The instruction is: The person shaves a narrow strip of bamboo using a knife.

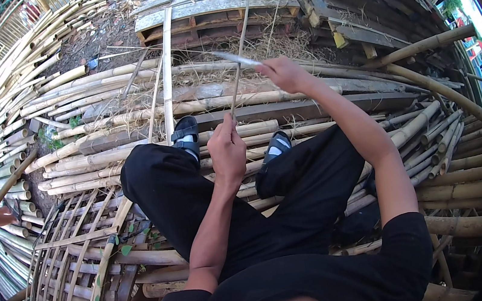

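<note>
My left hand (227, 152) is closed round the lower end of a thin bamboo strip (236, 87), above my lap between my knees. From there the strip runs away from me toward a wooden pallet. In my right hand (289, 76) is a knife, its handle hidden by my fingers. The knife's blade (235, 58) points left and crosses the strip in this view; whether the two touch I cannot tell. Just left of the strip, a wider pale bamboo slat (167, 69) leans upright near my sandalled foot (185, 134).
Bamboo poles (145, 113) lie under and around my feet, with more piled at the left. The grey wooden pallet (210, 9) lies ahead, stacked timber (357, 13) at the right. A woven bamboo lattice (69, 276) sits at lower left. Another person's arm (0, 215) shows at the left edge.
</note>
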Demonstrator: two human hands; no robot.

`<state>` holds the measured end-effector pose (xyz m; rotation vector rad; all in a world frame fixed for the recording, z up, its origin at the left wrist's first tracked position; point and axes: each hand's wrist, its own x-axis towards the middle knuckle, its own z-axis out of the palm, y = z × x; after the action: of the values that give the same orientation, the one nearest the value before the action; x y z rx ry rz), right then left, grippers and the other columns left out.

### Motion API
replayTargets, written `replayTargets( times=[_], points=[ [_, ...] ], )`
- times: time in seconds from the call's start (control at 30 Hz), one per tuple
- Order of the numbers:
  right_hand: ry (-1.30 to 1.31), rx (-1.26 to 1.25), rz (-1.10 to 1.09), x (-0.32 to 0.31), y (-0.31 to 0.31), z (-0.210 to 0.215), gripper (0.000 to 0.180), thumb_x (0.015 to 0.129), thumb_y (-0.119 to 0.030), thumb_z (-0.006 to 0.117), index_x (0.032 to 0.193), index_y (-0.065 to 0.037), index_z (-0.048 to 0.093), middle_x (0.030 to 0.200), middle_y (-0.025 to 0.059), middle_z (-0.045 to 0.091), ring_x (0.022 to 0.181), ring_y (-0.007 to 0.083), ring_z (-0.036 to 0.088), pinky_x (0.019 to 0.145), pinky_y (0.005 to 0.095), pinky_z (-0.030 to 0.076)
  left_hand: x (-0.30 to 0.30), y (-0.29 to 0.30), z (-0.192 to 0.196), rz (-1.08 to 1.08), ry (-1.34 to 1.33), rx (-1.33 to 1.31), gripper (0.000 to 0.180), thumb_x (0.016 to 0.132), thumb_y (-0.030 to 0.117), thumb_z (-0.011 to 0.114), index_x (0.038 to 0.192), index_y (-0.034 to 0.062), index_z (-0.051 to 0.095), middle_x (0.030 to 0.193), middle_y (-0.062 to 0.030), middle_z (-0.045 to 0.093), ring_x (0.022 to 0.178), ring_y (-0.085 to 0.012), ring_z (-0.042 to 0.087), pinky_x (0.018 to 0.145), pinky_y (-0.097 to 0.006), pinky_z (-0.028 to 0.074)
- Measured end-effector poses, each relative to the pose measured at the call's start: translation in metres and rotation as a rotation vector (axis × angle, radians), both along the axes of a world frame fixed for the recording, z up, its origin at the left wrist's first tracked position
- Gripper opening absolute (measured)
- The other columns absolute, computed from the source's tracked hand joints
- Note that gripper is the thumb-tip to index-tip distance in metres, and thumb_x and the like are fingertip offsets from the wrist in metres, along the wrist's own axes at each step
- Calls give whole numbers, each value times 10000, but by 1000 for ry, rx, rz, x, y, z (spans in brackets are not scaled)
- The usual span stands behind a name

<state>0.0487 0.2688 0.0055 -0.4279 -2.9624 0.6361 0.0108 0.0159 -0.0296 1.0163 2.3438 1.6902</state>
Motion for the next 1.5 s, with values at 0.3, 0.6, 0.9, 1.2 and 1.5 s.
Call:
replayTargets(
  times=[0.3, 0.6, 0.9, 1.2, 1.5],
  points=[
    [215, -342, -484, 27, 54, -10, 599, 979, -539, 413, 753, -2, 552, 574, 84, 474, 556, 213, 462, 569, 365, 379, -2, 7, 8, 12, -102, 104, 204, 908, 1, 578, 1090, -80, 626, 756, -192, 630, 594, -256, 581, 557, -338, 450],
    [204, -1471, -377, -4, -42, 27, 384, 962, -454, 549, 971, -70, 546, 544, -86, 271, 394, 20, 249, 358, 206, 202, 12, 13, 7, -89, -495, 141, 216, 946, 96, 603, 1111, -27, 668, 624, 19, 508, 545, -9, 400, 466, -210, 326],
    [209, -1396, -432, -11, -58, 20, 197, 933, -258, 653, 974, -93, 552, 525, -96, 325, 393, 10, 274, 363, 205, 211, 15, 18, 0, -69, -657, 217, 229, 970, 172, 587, 1034, -30, 674, 627, 44, 482, 552, -16, 371, 469, -213, 289],
    [167, -1115, -361, -9, -72, 12, 199, 923, -220, 665, 961, -48, 572, 537, -74, 396, 395, 19, 315, 367, 226, 242, 8, 27, -6, -102, -709, 290, 241, 1014, 192, 496, 1024, -7, 631, 613, 48, 425, 555, -31, 371, 486, -224, 297],
    [3, -140, 53, 5, -71, -1, 401, 990, -407, 439, 972, -34, 585, 711, 226, 604, 704, 418, 595, 623, 494, 439, -7, 24, -6, 0, -606, 229, 242, 1010, 160, 491, 977, -31, 637, 646, 2, 525, 597, -49, 450, 536, -237, 359]
  ],
)
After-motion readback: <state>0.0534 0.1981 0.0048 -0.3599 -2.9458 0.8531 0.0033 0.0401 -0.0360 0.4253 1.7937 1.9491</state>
